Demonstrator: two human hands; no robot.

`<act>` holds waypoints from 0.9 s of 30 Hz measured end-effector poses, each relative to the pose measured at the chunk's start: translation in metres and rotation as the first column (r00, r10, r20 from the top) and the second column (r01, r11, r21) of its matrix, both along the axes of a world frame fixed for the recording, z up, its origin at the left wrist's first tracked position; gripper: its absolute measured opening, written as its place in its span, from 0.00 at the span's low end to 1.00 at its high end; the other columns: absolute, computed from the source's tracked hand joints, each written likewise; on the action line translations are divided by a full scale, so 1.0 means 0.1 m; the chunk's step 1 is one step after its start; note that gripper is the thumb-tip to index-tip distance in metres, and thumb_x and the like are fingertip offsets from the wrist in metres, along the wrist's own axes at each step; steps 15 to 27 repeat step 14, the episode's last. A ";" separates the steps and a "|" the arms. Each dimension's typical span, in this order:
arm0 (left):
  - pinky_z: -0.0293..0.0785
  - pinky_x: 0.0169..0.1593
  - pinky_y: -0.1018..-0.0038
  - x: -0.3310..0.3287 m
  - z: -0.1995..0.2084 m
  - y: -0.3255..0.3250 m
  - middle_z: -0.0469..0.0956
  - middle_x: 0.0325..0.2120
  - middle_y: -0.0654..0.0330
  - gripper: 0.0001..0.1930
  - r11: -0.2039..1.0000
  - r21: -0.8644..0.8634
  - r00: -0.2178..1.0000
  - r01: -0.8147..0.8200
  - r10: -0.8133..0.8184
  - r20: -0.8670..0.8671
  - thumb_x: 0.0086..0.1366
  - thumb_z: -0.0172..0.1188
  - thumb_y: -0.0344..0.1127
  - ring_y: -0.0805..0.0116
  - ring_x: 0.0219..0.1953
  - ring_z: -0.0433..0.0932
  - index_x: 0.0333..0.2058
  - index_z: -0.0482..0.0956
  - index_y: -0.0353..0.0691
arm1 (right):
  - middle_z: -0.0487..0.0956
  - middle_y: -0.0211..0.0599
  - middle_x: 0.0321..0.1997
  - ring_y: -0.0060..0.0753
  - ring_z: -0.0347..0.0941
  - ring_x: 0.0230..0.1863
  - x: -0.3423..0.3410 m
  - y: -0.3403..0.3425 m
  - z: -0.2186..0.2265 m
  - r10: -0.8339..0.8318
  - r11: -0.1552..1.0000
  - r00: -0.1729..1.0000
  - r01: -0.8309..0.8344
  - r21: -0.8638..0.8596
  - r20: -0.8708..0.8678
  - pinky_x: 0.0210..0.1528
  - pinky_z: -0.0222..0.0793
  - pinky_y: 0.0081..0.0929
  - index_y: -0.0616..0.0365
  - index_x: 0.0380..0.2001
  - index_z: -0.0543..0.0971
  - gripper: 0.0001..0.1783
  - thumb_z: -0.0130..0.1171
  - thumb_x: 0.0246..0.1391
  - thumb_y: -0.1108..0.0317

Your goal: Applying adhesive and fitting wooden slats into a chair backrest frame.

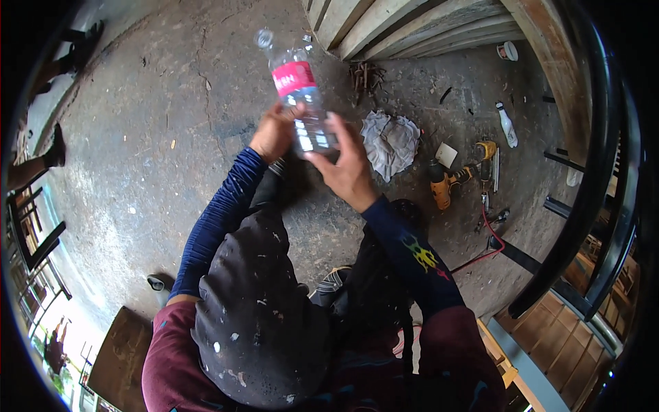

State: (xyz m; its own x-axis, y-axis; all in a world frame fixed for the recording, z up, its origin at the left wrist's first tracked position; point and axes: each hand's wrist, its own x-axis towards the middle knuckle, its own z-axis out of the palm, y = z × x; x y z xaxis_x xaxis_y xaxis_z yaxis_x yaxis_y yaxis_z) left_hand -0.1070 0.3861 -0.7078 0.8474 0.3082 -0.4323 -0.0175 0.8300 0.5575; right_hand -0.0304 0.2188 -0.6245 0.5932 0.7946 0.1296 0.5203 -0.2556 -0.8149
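Note:
A clear plastic bottle (pixel 312 123) with a pink label is held out over the concrete floor, ahead of my knees. Its open-looking neck tilts up and to the left; I cannot tell whether a cap is on. My left hand (pixel 272 134) is closed round the lower left side of the bottle. Thumb and fingers of my right hand (pixel 349 168) grip the bottle's base from the right, slightly smeared by motion. A crumpled white cloth (pixel 390 143) lies on the floor just beyond my right hand.
An orange power drill (pixel 443 184), a yellow tool (pixel 487 151) with a red hose (pixel 495 237) and a white bottle (pixel 506 125) lie at right. Wooden boards (pixel 419 31) stand at the far side, near scraps (pixel 366 79). Black metal bars (pixel 583 226) edge the right. Another person's foot (pixel 53 147) shows at left.

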 end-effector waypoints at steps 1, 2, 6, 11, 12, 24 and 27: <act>0.77 0.51 0.63 -0.16 -0.04 0.21 0.79 0.42 0.54 0.22 0.998 -0.002 0.996 -0.061 0.061 -0.058 0.65 0.66 0.39 0.60 0.45 0.79 0.52 0.71 0.34 | 0.78 0.52 0.45 0.51 0.76 0.49 -0.03 0.14 -0.06 0.025 1.000 0.998 -0.025 0.000 -0.055 0.52 0.73 0.41 0.62 0.57 0.72 0.33 0.71 0.50 0.65; 0.77 0.48 0.64 -0.24 -0.08 0.37 0.79 0.40 0.55 0.20 0.988 0.084 0.980 -0.129 0.140 -0.141 0.65 0.65 0.36 0.62 0.42 0.80 0.51 0.72 0.34 | 0.80 0.51 0.42 0.51 0.79 0.45 0.03 0.24 -0.16 0.030 0.999 0.991 -0.029 0.014 -0.127 0.49 0.74 0.40 0.62 0.55 0.74 0.29 0.70 0.51 0.63; 0.76 0.48 0.67 -0.25 -0.05 0.75 0.78 0.39 0.57 0.26 0.944 0.299 0.929 -0.141 0.231 -0.289 0.62 0.69 0.43 0.64 0.40 0.79 0.51 0.72 0.33 | 0.85 0.46 0.33 0.38 0.83 0.35 1.02 0.09 -0.84 -0.438 0.884 0.898 0.440 -0.156 0.047 0.40 0.76 0.30 0.62 0.43 0.84 0.14 0.65 0.52 0.73; 0.73 0.58 0.58 -0.23 -0.13 1.07 0.77 0.49 0.48 0.37 0.879 0.473 0.880 0.061 0.176 -0.441 0.60 0.70 0.52 0.54 0.51 0.78 0.59 0.68 0.34 | 0.85 0.51 0.37 0.46 0.84 0.39 1.66 0.27 -1.25 -0.481 0.818 0.854 0.518 -0.249 0.195 0.44 0.77 0.33 0.62 0.43 0.84 0.17 0.69 0.51 0.65; 0.71 0.60 0.57 -0.22 -0.15 1.11 0.77 0.51 0.47 0.39 0.857 0.504 0.866 0.102 0.173 -0.470 0.59 0.71 0.54 0.52 0.54 0.77 0.60 0.67 0.34 | 0.85 0.51 0.38 0.49 0.83 0.41 1.67 0.36 -1.28 -0.464 0.798 0.864 0.503 -0.331 0.195 0.45 0.76 0.37 0.61 0.43 0.85 0.19 0.70 0.50 0.61; 0.68 0.63 0.57 -0.21 -0.24 1.19 0.70 0.59 0.37 0.55 0.823 0.528 0.874 0.207 0.087 -0.479 0.56 0.74 0.55 0.46 0.59 0.74 0.70 0.52 0.30 | 0.83 0.56 0.45 0.52 0.81 0.48 1.77 0.44 -1.35 -0.458 0.789 0.889 0.424 -0.444 0.035 0.51 0.74 0.43 0.59 0.45 0.84 0.25 0.72 0.48 0.54; 0.68 0.63 0.57 -0.21 -0.24 1.19 0.70 0.59 0.37 0.55 0.823 0.528 0.874 0.207 0.087 -0.479 0.56 0.74 0.55 0.46 0.59 0.74 0.70 0.52 0.30 | 0.83 0.56 0.45 0.52 0.81 0.48 1.77 0.44 -1.35 -0.458 0.789 0.889 0.424 -0.444 0.035 0.51 0.74 0.43 0.59 0.45 0.84 0.25 0.72 0.48 0.54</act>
